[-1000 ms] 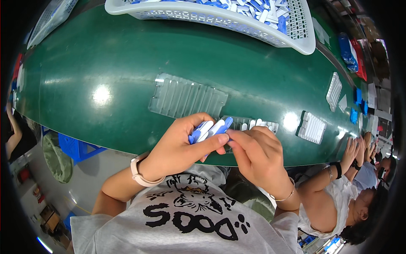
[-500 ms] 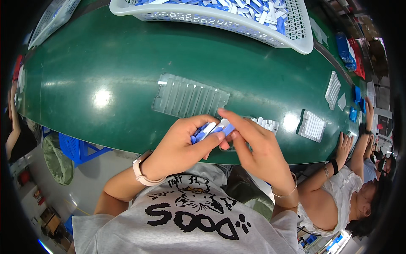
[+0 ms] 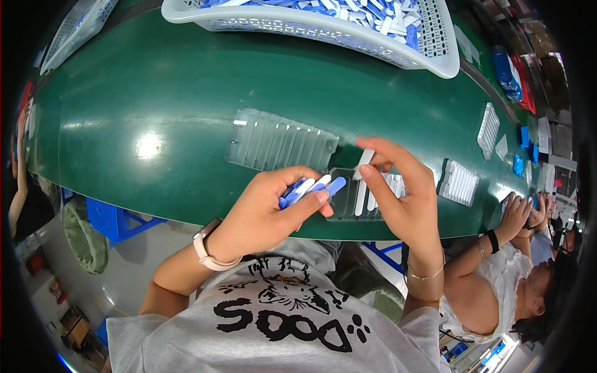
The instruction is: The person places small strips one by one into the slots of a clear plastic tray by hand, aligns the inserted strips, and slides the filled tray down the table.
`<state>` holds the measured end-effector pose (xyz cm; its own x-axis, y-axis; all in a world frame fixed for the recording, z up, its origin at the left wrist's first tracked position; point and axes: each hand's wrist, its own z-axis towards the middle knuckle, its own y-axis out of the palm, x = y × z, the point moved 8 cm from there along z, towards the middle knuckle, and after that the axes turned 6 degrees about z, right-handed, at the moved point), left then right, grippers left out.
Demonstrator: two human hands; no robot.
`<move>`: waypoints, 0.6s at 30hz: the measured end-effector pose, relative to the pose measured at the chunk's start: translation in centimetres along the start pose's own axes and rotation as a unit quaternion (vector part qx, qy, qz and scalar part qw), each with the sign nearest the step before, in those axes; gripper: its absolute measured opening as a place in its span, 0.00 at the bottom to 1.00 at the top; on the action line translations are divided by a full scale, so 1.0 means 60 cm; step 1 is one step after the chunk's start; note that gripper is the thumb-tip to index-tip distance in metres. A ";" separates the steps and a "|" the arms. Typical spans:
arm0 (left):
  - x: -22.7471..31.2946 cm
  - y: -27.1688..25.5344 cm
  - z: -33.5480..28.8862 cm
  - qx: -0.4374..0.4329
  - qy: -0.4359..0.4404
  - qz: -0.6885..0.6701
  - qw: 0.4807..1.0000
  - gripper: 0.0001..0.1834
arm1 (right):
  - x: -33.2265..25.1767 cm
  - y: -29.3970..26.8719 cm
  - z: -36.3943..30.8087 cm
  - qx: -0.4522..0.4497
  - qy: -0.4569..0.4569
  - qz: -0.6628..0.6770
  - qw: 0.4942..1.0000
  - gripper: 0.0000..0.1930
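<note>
A bunch of blue and white flat plastic strips (image 3: 311,186) with rounded ends lies in my left hand (image 3: 264,208), its fingers closed round them. My right hand (image 3: 407,193) pinches a single white strip (image 3: 366,159) between thumb and fingers. It holds that strip tilted above a clear slotted tray (image 3: 339,210), near the table's front edge. Several white strips lie side by side in this tray, and my right hand hides part of them. Just beyond my left hand sits another clear tray (image 3: 280,140) with bare grooves.
A white perforated basket (image 3: 311,28) heaped with blue and white strips stands at the far side of the green table (image 3: 186,99). Filled trays (image 3: 460,183) lie to the right. A co-worker's hands (image 3: 516,214) are at the right table edge. A second basket (image 3: 78,31) stands far left.
My right hand has moved right, away from the bunch in my left hand, and now carries one white strip over the tray. My left hand has stayed nearly still.
</note>
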<state>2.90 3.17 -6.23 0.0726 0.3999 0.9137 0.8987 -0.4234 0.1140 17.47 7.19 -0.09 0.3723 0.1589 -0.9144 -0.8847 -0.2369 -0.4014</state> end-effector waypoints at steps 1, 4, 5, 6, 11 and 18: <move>-0.002 0.001 0.001 -0.002 -0.002 -0.002 1.000 0.07 | 0.004 0.001 -0.001 -0.014 -0.006 -0.011 1.000 0.08; -0.005 0.003 0.004 0.000 0.000 -0.005 1.000 0.08 | 0.023 0.003 -0.006 -0.029 0.021 -0.025 0.999 0.06; -0.004 0.004 0.006 0.001 0.004 -0.006 1.000 0.08 | 0.026 0.000 -0.007 -0.033 0.000 -0.073 0.997 0.06; -0.003 0.004 0.005 0.003 0.002 -0.006 1.000 0.08 | 0.028 0.001 -0.010 -0.037 -0.019 -0.120 0.992 0.06; -0.009 0.009 0.007 -0.002 -0.019 -0.004 1.000 0.09 | 0.029 0.005 -0.018 -0.057 -0.010 -0.205 0.977 0.10; 0.000 0.023 0.009 -0.026 -0.028 -0.030 0.999 0.09 | -0.026 0.016 -0.041 -0.046 -0.195 -0.149 0.968 0.12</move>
<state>4.35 3.03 -6.32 0.0450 0.4696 0.8817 0.8783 -0.4391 0.1890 16.76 4.36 0.80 0.4565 0.5794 -0.6752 -0.7192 -0.2065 -0.6634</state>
